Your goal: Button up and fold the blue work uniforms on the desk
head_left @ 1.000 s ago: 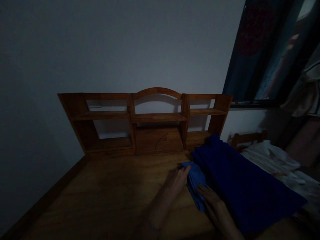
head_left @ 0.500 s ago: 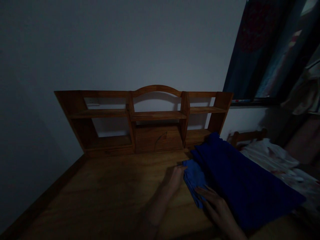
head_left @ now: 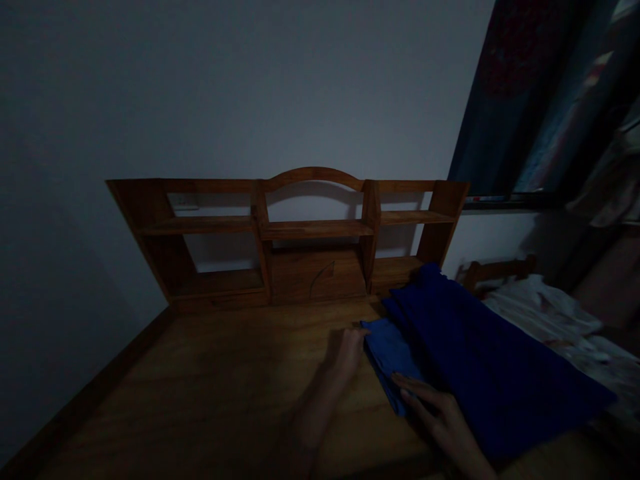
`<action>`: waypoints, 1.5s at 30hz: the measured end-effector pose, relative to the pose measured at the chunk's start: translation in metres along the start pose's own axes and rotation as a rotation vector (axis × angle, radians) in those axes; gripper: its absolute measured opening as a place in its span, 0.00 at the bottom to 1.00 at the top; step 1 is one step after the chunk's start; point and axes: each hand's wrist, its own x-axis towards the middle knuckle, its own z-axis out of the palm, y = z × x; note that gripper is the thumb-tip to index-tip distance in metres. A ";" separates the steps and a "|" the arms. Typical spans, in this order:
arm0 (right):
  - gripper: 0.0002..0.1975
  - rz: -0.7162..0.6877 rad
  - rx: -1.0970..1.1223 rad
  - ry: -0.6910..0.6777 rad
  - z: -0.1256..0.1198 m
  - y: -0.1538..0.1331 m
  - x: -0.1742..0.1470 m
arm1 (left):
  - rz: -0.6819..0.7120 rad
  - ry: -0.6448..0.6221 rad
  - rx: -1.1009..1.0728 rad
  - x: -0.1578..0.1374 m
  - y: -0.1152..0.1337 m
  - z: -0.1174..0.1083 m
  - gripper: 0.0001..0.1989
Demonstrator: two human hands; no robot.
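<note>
A folded piece of lighter blue cloth (head_left: 393, 347) lies on the wooden desk top, against the left edge of a larger dark blue cloth (head_left: 480, 360). At its far left corner, my left hand (head_left: 352, 348) is closed, with the cloth's edge pinched in the fingers. My right hand (head_left: 433, 403) rests on the near part of the lighter cloth, fingers stretched out and lying mostly flat. The dark blue cloth is spread in layers, and its left edge meets the lighter one. Dim light hides the finer folds.
A wooden shelf unit (head_left: 317, 230) with compartments stands along the back of the desk (head_left: 225, 373), against the wall. Right of the desk are a wooden chair back (head_left: 500, 270) and white, patterned fabric (head_left: 550, 313). A dark curtained window (head_left: 520, 100) is at upper right.
My left hand has shifted slightly left, drawing the lighter cloth's corner outward. The right hand stays on the cloth, its thumb and fingers a little more apart.
</note>
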 end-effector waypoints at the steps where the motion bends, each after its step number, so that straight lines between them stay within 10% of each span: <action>1: 0.16 0.000 -0.011 0.000 0.001 0.001 0.000 | -0.014 0.007 -0.013 0.000 -0.001 0.000 0.17; 33: 0.17 0.117 0.095 -0.054 -0.002 -0.010 -0.002 | -0.088 0.204 0.094 0.005 -0.010 0.006 0.13; 45: 0.17 0.099 0.032 0.037 0.007 -0.011 -0.004 | 0.106 0.246 0.043 0.001 0.007 -0.004 0.16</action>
